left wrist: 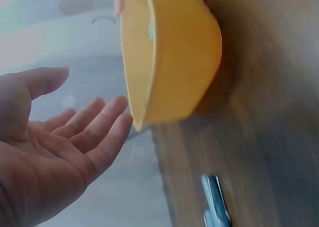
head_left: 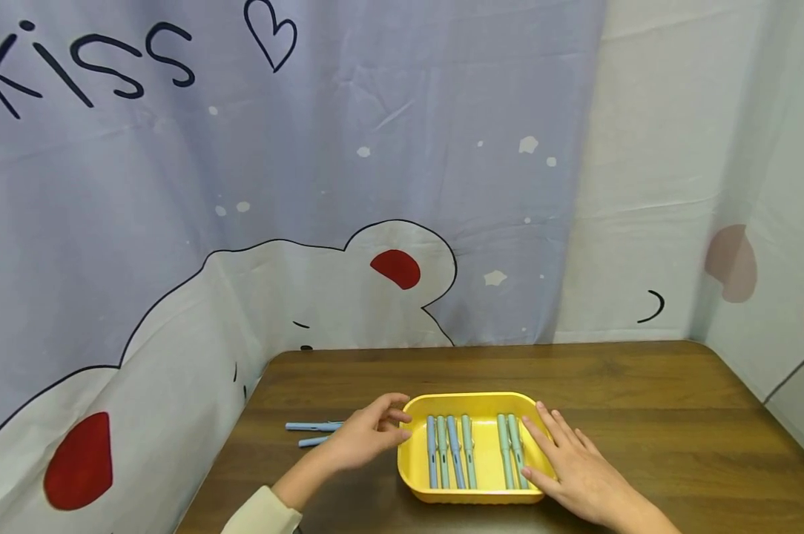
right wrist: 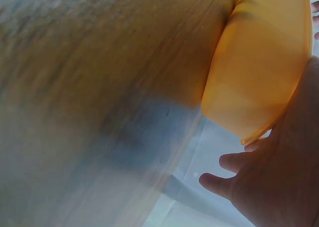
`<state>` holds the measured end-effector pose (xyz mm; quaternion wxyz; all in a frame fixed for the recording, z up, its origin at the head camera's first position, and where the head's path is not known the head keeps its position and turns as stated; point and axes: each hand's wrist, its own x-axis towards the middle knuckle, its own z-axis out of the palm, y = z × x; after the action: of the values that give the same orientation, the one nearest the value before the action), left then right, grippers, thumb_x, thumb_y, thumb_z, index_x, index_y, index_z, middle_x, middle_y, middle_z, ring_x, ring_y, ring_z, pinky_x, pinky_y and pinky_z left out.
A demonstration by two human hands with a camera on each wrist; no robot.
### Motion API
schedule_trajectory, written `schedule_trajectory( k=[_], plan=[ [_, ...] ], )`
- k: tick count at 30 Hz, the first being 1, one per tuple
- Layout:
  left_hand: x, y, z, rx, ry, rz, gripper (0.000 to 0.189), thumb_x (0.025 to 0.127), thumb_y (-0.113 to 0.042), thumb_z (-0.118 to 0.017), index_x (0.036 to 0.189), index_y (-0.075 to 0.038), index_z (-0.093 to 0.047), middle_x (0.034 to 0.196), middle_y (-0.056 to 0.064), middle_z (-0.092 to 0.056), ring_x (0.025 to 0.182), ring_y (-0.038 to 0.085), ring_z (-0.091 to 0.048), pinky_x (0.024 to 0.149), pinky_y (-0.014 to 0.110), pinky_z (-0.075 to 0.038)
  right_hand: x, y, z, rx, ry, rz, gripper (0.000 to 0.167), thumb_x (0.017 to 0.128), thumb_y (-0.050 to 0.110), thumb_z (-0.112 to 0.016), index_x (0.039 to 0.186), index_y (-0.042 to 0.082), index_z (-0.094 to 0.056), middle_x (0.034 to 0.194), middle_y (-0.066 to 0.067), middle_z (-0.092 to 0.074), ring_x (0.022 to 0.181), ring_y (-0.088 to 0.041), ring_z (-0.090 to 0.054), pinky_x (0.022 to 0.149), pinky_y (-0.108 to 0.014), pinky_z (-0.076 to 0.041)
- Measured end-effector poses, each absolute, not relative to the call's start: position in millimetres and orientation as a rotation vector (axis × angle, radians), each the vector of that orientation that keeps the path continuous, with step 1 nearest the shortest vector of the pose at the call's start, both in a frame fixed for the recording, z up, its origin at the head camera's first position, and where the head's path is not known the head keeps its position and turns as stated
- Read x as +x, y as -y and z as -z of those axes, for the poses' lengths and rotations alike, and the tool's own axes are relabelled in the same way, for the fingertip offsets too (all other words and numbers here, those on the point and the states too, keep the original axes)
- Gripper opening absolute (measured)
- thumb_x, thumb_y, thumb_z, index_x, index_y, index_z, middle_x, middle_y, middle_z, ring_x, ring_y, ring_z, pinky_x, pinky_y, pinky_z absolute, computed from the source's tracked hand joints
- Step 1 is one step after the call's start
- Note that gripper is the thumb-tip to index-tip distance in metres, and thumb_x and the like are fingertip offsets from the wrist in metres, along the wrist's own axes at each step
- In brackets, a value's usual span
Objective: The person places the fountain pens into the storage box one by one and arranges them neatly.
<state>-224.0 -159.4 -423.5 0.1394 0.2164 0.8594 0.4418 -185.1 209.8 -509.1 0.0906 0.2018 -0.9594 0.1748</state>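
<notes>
A yellow plastic basket [head_left: 472, 498] sits on the table, holding several pens in two groups. On its left side are blue pens [head_left: 432, 452] and green pens [head_left: 467, 452] side by side; to the right lie two green pens [head_left: 504, 452]. My left hand [head_left: 368, 436] is at the basket's left rim, fingers loosely bent with nothing in them; whether it touches the rim I cannot tell. Over the right rim, my right hand [head_left: 578, 471] spreads its fingers, fingertips reaching inside beside the green pens. Its grip is empty. The left wrist view shows the left palm [left wrist: 55, 157] and the basket's outer wall [left wrist: 187, 53].
Two blue pens [head_left: 311, 426] lie on the wooden table [head_left: 609, 386] left of the basket, one partly hidden by the left hand. A printed curtain [head_left: 389, 170] hangs behind the table, with more fabric along both sides.
</notes>
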Motion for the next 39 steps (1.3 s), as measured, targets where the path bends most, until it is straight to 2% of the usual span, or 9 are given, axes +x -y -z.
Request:
schedule_trajectory(
  k=[4, 12, 17, 31, 36, 39],
  plan=[
    [-226.0, 179.9, 426.0, 0.599, -2.52, -1.291, 0.056, 0.099, -0.034, -0.066, 0.149, -0.016, -0.046, 0.133, 0.011, -0.065, 0.115, 0.027, -0.063, 0.09, 0.043, -0.054, -184.1, -208.9, 508.0, 0.602, 2.833, -0.505, 0.073, 0.097, 0.055, -0.061, 0.157, 0.017, -0.04, 0.165, -0.016, -0.028, 0.146, -0.043, -0.034, 0.107, -0.069, -0.036],
    [-225.8, 215.4, 429.7, 0.575, -2.62, -1.24, 0.05, 0.1, -0.032, -0.066, 0.146, -0.02, -0.051, 0.132, 0.01, -0.065, 0.111, 0.024, -0.062, 0.086, 0.04, -0.054, -184.2, -208.2, 507.3, 0.608, 2.829, -0.498, 0.073, 0.097, 0.056, -0.06, 0.157, 0.017, -0.041, 0.164, -0.016, -0.028, 0.146, -0.043, -0.035, 0.106, -0.068, -0.037],
    [-230.1, 233.5, 437.4, 0.515, -2.687, -1.193, 0.047, 0.101, -0.031, -0.064, 0.144, -0.016, -0.053, 0.133, 0.01, -0.063, 0.116, 0.03, -0.062, 0.09, 0.047, -0.055, -184.5, -209.1, 506.2, 0.608, 2.838, -0.529, 0.073, 0.098, 0.054, -0.06, 0.157, 0.017, -0.04, 0.165, -0.017, -0.028, 0.146, -0.044, -0.034, 0.105, -0.07, -0.037],
    [-235.5, 255.7, 461.5, 0.499, -2.865, -0.998, 0.04, 0.096, -0.017, -0.07, 0.132, -0.001, -0.061, 0.128, 0.017, -0.065, 0.113, 0.039, -0.062, 0.091, 0.054, -0.052, -182.7, -208.1, 508.5, 0.595, 2.819, -0.52, 0.074, 0.097, 0.053, -0.062, 0.157, 0.017, -0.04, 0.164, -0.016, -0.029, 0.146, -0.043, -0.034, 0.106, -0.068, -0.037],
    [-233.9, 260.3, 466.5, 0.49, -2.857, -0.914, 0.035, 0.095, -0.014, -0.07, 0.127, -0.002, -0.064, 0.123, 0.015, -0.063, 0.114, 0.037, -0.059, 0.092, 0.056, -0.049, -183.0, -208.3, 509.0, 0.601, 2.815, -0.515, 0.073, 0.097, 0.053, -0.062, 0.157, 0.016, -0.04, 0.164, -0.017, -0.029, 0.146, -0.043, -0.034, 0.106, -0.068, -0.037],
    [-233.6, 262.6, 469.2, 0.496, -2.85, -0.852, 0.033, 0.095, -0.013, -0.071, 0.126, -0.003, -0.065, 0.126, 0.017, -0.061, 0.118, 0.039, -0.056, 0.094, 0.059, -0.047, -184.0, -208.8, 508.8, 0.602, 2.813, -0.522, 0.073, 0.097, 0.053, -0.062, 0.156, 0.016, -0.041, 0.164, -0.017, -0.029, 0.145, -0.044, -0.035, 0.105, -0.068, -0.038]
  ],
)
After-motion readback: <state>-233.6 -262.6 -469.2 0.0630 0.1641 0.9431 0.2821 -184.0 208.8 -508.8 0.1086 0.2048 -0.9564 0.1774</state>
